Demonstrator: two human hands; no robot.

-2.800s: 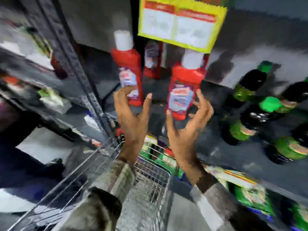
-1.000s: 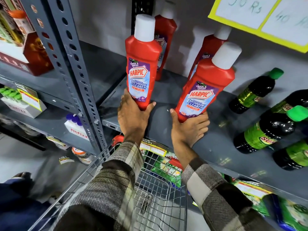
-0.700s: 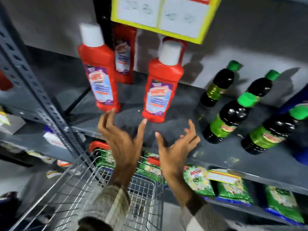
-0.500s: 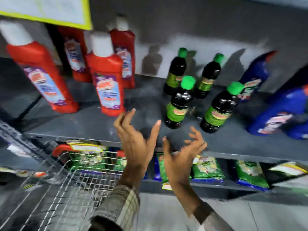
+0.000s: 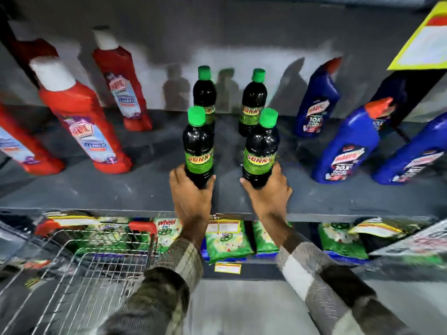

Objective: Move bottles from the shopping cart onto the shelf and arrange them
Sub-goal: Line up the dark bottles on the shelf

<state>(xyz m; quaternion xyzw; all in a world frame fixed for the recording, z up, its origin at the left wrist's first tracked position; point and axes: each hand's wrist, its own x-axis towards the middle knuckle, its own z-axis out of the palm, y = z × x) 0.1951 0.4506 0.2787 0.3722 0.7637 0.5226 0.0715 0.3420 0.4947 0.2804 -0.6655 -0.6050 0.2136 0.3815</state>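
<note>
Two dark bottles with green caps stand at the front of the grey shelf (image 5: 101,194). My left hand (image 5: 191,197) grips the base of the left green-capped bottle (image 5: 198,143). My right hand (image 5: 268,194) grips the base of the right green-capped bottle (image 5: 260,148). Behind them stand two more of the same bottles (image 5: 204,93) (image 5: 252,100). Red cleaner bottles (image 5: 82,117) stand upright to the left, blue cleaner bottles (image 5: 348,141) to the right. The wire shopping cart (image 5: 79,269) is at the lower left, its basket showing no bottles.
Green detergent packets (image 5: 225,240) fill the lower shelf under my hands. A yellow-edged price sign (image 5: 425,42) hangs at the upper right. Bare shelf lies between the red bottles and the green-capped ones.
My hands left the two red bottles, moved right with fingers apart, and now grip the front two green-capped bottles. The view has swung right along the shelf.
</note>
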